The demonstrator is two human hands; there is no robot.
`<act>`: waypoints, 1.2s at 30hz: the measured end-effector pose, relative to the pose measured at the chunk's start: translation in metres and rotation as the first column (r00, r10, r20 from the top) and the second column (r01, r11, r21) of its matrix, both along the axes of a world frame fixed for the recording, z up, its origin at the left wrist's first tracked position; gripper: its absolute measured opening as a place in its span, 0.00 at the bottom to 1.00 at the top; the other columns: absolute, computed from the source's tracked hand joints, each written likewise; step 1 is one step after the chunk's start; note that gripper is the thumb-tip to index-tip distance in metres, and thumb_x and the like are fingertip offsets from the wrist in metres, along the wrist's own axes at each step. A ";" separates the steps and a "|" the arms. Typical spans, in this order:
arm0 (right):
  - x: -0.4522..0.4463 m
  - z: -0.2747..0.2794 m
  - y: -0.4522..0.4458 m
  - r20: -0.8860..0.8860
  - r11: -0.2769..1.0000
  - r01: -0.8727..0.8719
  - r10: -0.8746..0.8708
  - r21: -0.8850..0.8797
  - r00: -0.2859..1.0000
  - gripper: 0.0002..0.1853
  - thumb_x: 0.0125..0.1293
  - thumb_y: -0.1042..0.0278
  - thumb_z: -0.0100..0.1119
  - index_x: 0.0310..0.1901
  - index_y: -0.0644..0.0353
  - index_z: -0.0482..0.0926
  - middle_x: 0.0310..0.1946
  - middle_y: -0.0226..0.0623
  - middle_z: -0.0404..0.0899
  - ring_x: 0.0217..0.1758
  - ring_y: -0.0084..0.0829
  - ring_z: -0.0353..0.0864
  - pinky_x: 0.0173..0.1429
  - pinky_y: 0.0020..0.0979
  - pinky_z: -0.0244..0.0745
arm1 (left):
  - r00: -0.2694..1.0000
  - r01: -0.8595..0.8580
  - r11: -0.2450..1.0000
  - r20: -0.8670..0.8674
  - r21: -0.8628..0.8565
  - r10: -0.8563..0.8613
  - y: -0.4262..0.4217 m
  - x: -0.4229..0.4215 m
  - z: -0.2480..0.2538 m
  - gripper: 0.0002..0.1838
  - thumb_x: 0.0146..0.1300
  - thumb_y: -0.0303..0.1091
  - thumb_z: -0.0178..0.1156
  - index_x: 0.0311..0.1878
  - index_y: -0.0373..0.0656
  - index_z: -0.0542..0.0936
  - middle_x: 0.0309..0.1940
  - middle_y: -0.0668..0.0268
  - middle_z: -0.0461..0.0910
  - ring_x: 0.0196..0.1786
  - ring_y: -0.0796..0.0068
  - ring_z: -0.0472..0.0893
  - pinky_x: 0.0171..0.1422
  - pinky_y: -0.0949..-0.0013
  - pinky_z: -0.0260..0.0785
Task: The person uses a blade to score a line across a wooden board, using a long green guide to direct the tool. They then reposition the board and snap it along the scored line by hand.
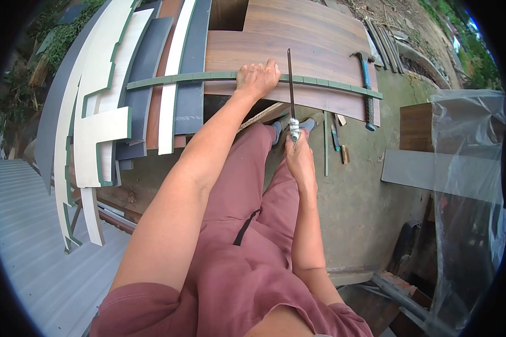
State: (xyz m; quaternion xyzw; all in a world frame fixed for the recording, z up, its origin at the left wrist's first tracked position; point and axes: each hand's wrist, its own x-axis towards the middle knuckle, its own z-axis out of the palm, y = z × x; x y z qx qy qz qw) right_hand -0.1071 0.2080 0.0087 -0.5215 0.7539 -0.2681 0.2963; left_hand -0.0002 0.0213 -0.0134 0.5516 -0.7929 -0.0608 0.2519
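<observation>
A long narrow green strip (208,77) lies across the wood-grain board (315,33) and the boards to its left. My left hand (257,78) is closed over the strip near its middle, fingers curled and pressing it down. In my right hand (299,150) is the handle of a thin saw (291,84), its narrow dark blade pointing away from me and crossing the strip just right of my left hand. Whether the blade touches the strip cannot be made out.
A hammer (367,84) rests at the board's right side, near the strip's end. White and grey cut panels (104,132) stack at the left. On the floor lie a blue-handled tool (335,137) and wood scraps. Plastic sheeting (472,224) hangs at the right.
</observation>
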 end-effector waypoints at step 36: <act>-0.004 0.003 -0.043 -0.038 0.999 -0.034 0.033 -0.018 0.999 0.13 0.67 0.63 0.46 0.46 0.63 0.68 0.37 0.57 0.76 0.46 0.58 0.74 0.45 0.45 0.68 | 0.999 -0.037 0.999 0.017 -0.027 0.038 0.001 -0.001 0.001 0.15 0.63 0.43 0.44 0.36 0.47 0.78 0.23 0.51 0.80 0.29 0.50 0.81 0.35 0.51 0.74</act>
